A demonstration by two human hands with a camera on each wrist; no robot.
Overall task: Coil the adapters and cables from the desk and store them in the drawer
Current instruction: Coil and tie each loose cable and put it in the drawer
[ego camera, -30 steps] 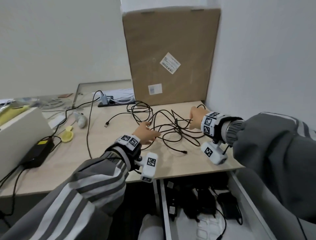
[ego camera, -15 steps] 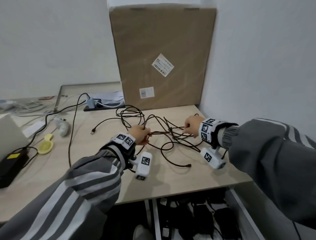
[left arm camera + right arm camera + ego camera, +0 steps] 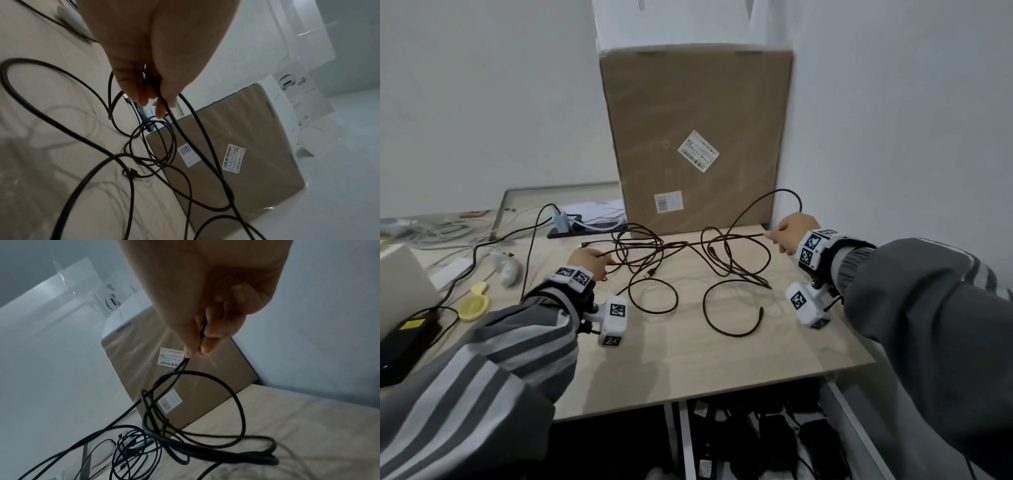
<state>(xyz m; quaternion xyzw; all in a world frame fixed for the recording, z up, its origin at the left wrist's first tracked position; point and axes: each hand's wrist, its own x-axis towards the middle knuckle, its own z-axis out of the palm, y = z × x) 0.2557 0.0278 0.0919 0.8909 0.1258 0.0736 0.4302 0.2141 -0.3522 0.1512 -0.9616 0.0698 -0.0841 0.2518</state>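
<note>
A tangle of thin black cables (image 3: 688,270) lies spread over the light wooden desk (image 3: 688,356). My left hand (image 3: 589,262) pinches black cable strands (image 3: 164,100) at the tangle's left side. My right hand (image 3: 791,233) is raised at the right and pinches a black cable (image 3: 183,365), which runs taut toward the left hand. One loop arcs up behind the right hand. Below the desk's front edge the open drawer (image 3: 839,397) holds several black adapters (image 3: 777,438).
A large cardboard box (image 3: 695,137) stands against the wall behind the cables. At the left are a power strip (image 3: 585,228), a white mouse-like object (image 3: 510,270), a yellow object (image 3: 474,303), a black power brick (image 3: 404,339) and a laptop edge (image 3: 400,284).
Both hands have moved apart, the right one rising, so the cable between them is stretched and the tangle is spread wider. The head view has tilted up.
</note>
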